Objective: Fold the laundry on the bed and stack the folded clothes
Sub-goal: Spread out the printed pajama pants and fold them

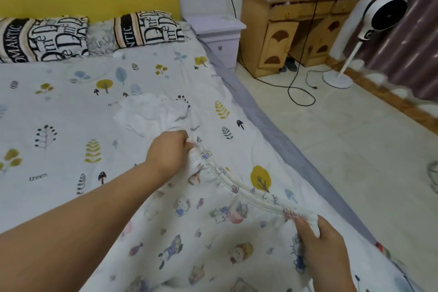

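A white garment printed with small cartoon animals [203, 227] lies spread over the near part of the bed [71, 106]. Its elastic waistband [246, 192] is stretched in a curve between my hands. My left hand [169, 152] grips the far end of the waistband, fingers curled round the bunched fabric. My right hand [320, 244] pinches the near end at the lower right. A crumpled white garment [151, 111] sits farther up the bed, just beyond my left hand.
Two lettered pillows [42, 38] lean against the yellow headboard. Right of the bed are a lilac nightstand [220, 33], a wooden desk [296, 26], a white standing fan [369, 28] and a black cable [301, 92] on the tiled floor.
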Motion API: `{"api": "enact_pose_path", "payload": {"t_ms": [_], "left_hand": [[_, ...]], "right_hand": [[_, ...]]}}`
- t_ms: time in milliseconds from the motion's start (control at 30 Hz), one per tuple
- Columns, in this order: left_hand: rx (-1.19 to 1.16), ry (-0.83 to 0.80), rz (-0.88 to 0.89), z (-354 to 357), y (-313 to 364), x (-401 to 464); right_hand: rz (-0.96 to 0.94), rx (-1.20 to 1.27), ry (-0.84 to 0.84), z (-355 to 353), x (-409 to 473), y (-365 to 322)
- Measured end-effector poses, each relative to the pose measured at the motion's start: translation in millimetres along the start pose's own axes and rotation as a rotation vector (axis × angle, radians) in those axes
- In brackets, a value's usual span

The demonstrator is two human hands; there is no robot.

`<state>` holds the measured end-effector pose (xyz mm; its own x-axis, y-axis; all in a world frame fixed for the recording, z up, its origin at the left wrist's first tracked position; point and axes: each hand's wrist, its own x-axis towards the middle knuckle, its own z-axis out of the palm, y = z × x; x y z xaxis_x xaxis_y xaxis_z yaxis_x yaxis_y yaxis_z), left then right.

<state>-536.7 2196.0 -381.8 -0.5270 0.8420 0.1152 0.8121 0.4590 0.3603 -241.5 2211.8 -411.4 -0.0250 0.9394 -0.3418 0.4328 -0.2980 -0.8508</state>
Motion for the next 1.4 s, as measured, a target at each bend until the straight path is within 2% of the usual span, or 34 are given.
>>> {"api": "enact_pose_path", "payload": {"t_ms": [200, 267, 367, 467, 533, 567, 633, 700, 767, 867, 967, 1033, 1167, 1233, 1333, 1367, 1400], "left_hand": [[-0.214, 0.088, -0.071, 91, 50, 47], [-0.315, 0.075, -0.043, 121, 64, 57], [-0.384, -0.109, 0.055, 164, 67, 63], [-0.337, -0.377, 0.016, 197, 45, 39], [-0.301, -0.368, -0.01, 206, 19, 11], [-0.283, -0.305, -0.012, 206, 2, -4], [-0.23, -0.157, -0.056, 198, -34, -29], [-0.121, -0.06, -0.154, 183, -75, -48], [-0.016, -0.05, -0.318, 165, -116, -64], [0.244, -0.285, -0.475, 140, -170, -82], [0.267, -0.445, -0.523, 121, -208, -90], [0.256, -0.449, -0.521, 110, -225, -91], [0.338, -0.565, -0.514, 95, -249, -90], [0.286, -0.468, -0.563, 91, -254, -84], [0.134, -0.007, -0.597, 92, -251, -71], [0.113, 0.093, -0.578, 94, -247, -65], [0.094, 0.116, -0.558, 97, -242, -60]], "right_hand": [[-0.031, -0.027, 0.148, -21, 75, 23], [-0.021, -0.036, 0.202, -26, 99, 38], [-0.01, -0.1, 0.23, -23, 126, 62], [0.101, -0.371, 0.129, -12, 147, 89], [0.201, -0.609, 0.118, 2, 153, 96], [0.172, -0.685, 0.162, 9, 154, 98], [-0.046, -0.708, 0.211, 30, 148, 88], [-0.314, -0.746, 0.142, 59, 143, 75], [-0.521, -0.769, 0.023, 94, 146, 59], [-0.72, -0.793, -0.166, 147, 158, 35], [-0.836, -0.858, -0.28, 192, 172, 22], [-0.836, -0.953, -0.329, 216, 181, 18], [-0.738, -1.238, -0.443, 241, 199, 11], [-0.761, -1.297, -0.395, 241, 207, 4], [-0.771, -1.216, -0.233, 238, 220, -11], [-0.746, -1.189, -0.194, 239, 222, -17], [-0.704, -1.156, -0.171, 240, 223, -21]]}}
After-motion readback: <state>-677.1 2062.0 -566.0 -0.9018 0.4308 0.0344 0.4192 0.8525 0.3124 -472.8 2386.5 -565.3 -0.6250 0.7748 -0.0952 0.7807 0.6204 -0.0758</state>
